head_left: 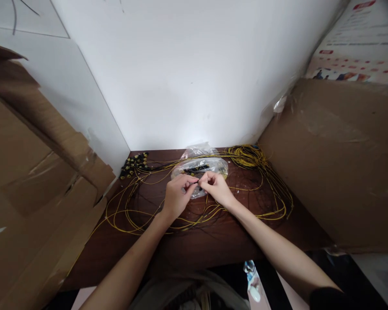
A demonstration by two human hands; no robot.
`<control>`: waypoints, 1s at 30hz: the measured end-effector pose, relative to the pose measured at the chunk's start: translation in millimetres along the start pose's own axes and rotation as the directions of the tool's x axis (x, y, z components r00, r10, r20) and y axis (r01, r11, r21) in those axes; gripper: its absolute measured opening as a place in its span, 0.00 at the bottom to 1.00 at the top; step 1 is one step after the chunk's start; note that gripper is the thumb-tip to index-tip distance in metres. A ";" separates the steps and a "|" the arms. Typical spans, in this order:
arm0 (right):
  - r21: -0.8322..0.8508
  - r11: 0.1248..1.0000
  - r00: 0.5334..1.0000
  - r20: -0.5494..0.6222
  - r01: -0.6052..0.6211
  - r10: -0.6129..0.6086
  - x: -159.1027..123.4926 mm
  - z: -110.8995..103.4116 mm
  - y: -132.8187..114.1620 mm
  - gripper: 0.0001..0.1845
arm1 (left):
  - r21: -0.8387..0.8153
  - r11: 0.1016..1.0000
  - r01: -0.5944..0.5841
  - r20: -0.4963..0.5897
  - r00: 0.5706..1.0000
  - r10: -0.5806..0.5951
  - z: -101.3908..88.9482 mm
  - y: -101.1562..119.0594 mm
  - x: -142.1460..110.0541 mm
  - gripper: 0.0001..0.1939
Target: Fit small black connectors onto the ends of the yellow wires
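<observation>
Left hand: my left hand (175, 196), just below the centre of the frame, was closed in a pinch on a small black piece (195, 182).
Right hand: my right hand (218, 189) met it from the right, fingertips drawn together at the piece's right end; whether they gripped it too, I could not tell.
Plastic bag: the clear bag (220, 165) lay just beyond my hands, dark and yellow parts showing through it.
Connectors: a cluster of black-and-yellow connectors (134, 165) sat left of the bag, near the tabletop's far left corner.
Wires: yellow and black wires (247, 156) were coiled right of the bag, with loose loops spreading down both sides and below my hands.
Tabletop: dark reddish-brown tabletop (213, 249), beneath it all.
Surroundings: cardboard (35, 181) stood at the left of the frame, more cardboard (336, 163) at the right, a white panel (187, 77) behind.
</observation>
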State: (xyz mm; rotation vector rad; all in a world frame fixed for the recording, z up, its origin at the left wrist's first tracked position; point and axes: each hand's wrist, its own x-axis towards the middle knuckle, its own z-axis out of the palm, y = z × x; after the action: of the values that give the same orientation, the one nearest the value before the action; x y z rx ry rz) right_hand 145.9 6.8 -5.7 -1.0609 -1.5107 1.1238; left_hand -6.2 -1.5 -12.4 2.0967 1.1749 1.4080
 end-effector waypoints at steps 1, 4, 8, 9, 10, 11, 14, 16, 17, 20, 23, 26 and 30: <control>-0.004 1.000 1.000 -0.001 0.001 -0.001 -0.2 0.2 0.1 0.07 | 0.010 1.000 -0.025 0.003 1.000 0.025 -0.5 0.2 0.3 0.05; -0.002 1.000 1.000 0.000 0.002 -0.002 -0.7 0.5 -1.1 0.07 | 0.037 0.997 -0.065 0.005 0.998 0.065 -1.6 1.2 1.4 0.04; 0.011 1.000 1.000 0.001 0.002 -0.002 -1.4 0.4 -4.4 0.07 | 0.048 0.997 -0.062 0.004 0.998 0.061 -2.1 3.0 2.0 0.04; 0.013 1.000 1.000 0.001 0.001 -0.001 -1.5 0.4 -5.1 0.07 | 0.048 0.997 -0.060 0.002 0.998 0.060 -2.1 3.4 1.8 0.04; 0.015 1.000 1.000 0.002 -0.001 0.001 -1.6 0.4 -5.6 0.07 | 0.049 0.997 -0.062 0.000 0.998 0.062 -2.0 3.7 1.6 0.04; 0.019 1.000 1.000 0.002 -0.002 0.002 -1.6 0.4 -6.0 0.07 | 0.049 0.996 -0.070 -0.001 0.998 0.070 -2.0 4.0 1.3 0.04; 0.038 0.999 1.000 0.012 -0.009 0.008 -1.7 0.7 -6.1 0.07 | 0.051 0.991 -0.121 0.002 0.993 0.121 -1.9 4.0 0.0 0.05; 0.051 0.999 1.000 0.018 -0.012 0.011 -1.6 0.9 -5.7 0.07 | 0.059 0.986 -0.153 0.008 0.988 0.153 -1.8 3.7 -0.6 0.05; 0.055 0.998 1.000 0.019 -0.012 0.011 -1.6 1.0 -5.5 0.07 | 0.063 0.985 -0.161 0.009 0.987 0.161 -1.8 3.5 -0.7 0.05; 0.062 0.998 1.000 0.017 0.001 -0.002 -1.3 1.1 -4.9 0.07 | 0.075 0.986 -0.152 0.003 0.988 0.152 -1.8 3.3 -0.3 0.05; 0.067 0.998 1.000 0.023 0.019 -0.021 -0.6 0.5 -4.1 0.07 | 0.082 0.991 -0.107 -0.008 0.994 0.108 -1.9 3.9 1.1 0.05; 0.051 0.998 0.999 0.022 0.031 -0.032 0.3 -0.4 -2.4 0.07 | 0.072 0.994 -0.087 -0.013 0.996 0.088 -2.2 5.4 2.5 0.06; 0.027 0.996 0.997 -0.005 0.080 -0.080 1.5 -1.0 0.3 0.08 | 0.043 0.996 -0.076 -0.031 0.997 0.078 -2.0 7.0 3.3 0.07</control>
State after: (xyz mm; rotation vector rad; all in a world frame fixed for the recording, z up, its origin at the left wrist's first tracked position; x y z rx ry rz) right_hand 146.6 8.4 -5.7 -0.9756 -1.5177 1.0829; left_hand -4.3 -3.4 -4.8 2.1766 1.1566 1.4692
